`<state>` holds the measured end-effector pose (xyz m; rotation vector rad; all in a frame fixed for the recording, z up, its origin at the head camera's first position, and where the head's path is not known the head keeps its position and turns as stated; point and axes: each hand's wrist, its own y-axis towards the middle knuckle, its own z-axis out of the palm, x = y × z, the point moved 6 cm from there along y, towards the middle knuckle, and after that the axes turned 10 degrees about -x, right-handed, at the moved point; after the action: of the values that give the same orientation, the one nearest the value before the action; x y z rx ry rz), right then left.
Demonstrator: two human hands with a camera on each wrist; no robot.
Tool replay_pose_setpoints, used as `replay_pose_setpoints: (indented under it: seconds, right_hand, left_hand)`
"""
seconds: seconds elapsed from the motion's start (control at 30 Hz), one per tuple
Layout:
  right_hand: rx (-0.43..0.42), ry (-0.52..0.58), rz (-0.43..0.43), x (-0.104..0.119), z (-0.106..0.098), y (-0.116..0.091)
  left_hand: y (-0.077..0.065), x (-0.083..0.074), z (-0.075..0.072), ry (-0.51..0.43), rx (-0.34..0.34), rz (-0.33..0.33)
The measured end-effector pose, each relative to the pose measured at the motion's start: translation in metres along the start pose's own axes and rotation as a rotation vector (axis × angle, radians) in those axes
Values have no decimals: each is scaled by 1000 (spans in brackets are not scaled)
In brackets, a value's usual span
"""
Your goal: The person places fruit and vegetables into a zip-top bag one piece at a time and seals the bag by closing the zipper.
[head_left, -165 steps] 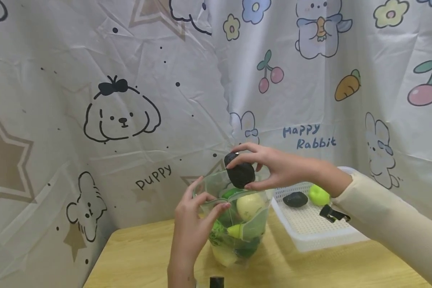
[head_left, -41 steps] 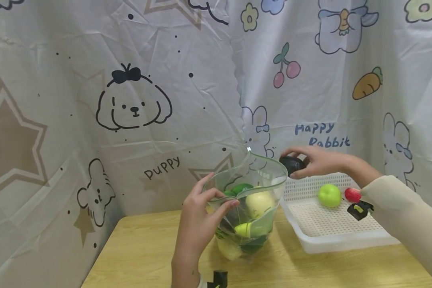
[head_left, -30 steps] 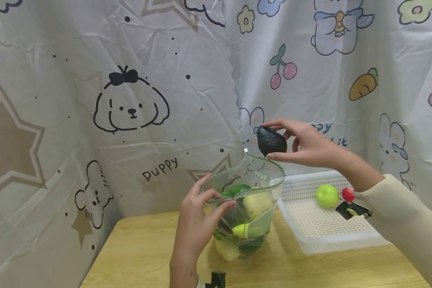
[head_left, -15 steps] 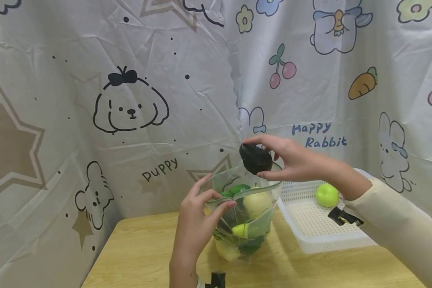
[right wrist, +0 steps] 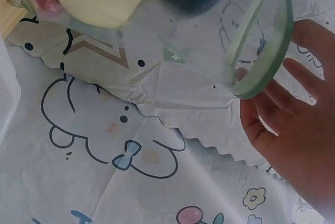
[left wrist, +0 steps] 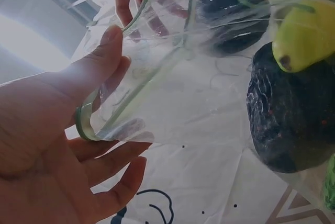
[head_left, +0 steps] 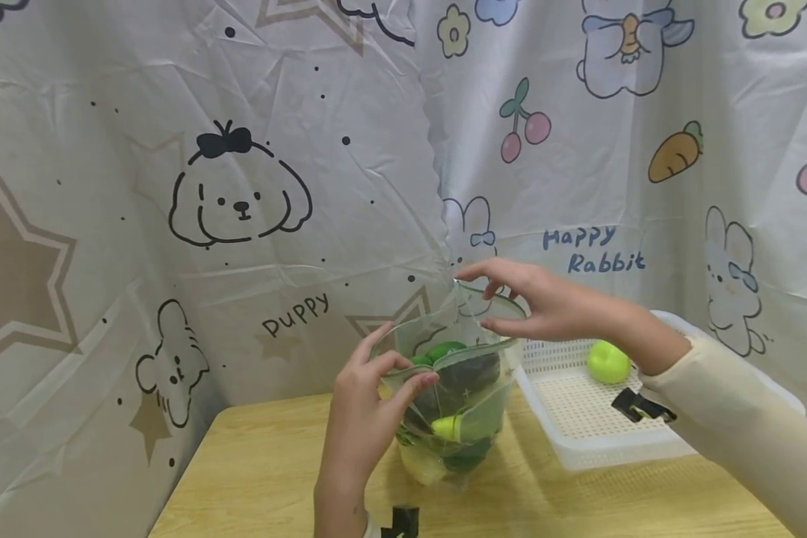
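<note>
In the head view my left hand pinches the near rim of a clear zip bag between thumb and fingers. The bag stands with its mouth spread. Inside, a dark avocado lies on top, with green produce behind it and a yellow fruit lower down. My right hand hovers at the far right of the mouth, fingers and thumb apart, holding nothing. In the left wrist view a dark, wrinkled avocado shows through the plastic. The right wrist view shows the bag's green rim beside my right fingers.
A white perforated basket stands right of the bag on the wooden table, holding a green apple. My right forearm covers part of the basket. A printed curtain hangs close behind the table.
My right hand has taken an avocado from the basket side to the bag and let it drop in; the basket's earlier avocado is gone. My left hand keeps its pinch on the rim.
</note>
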<state>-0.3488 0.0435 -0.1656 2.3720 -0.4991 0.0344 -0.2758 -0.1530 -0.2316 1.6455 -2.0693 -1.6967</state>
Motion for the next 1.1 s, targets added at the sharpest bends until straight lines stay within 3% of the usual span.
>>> replay_pose_setpoints:
  seconds: [0.3,0.53,0.87,1.0,1.1]
  right_hand:
    - [-39,-16,5,-7,-6,-6]
    - [-43,-71,94,-28,-14,-16]
    - [8,-95,329,-121,-6,-56]
    - [98,-130,429,-157,0,-82]
    - [181,-220,465,-181,8,-101]
  left_hand:
    - [-1,-1,5,14,14,10]
    - [0,-1,5,11,5,1]
    - [0,1,2,10,-28,-13]
    - [0,2,0,12,-33,-12]
    - [1,3,-1,19,-22,-26]
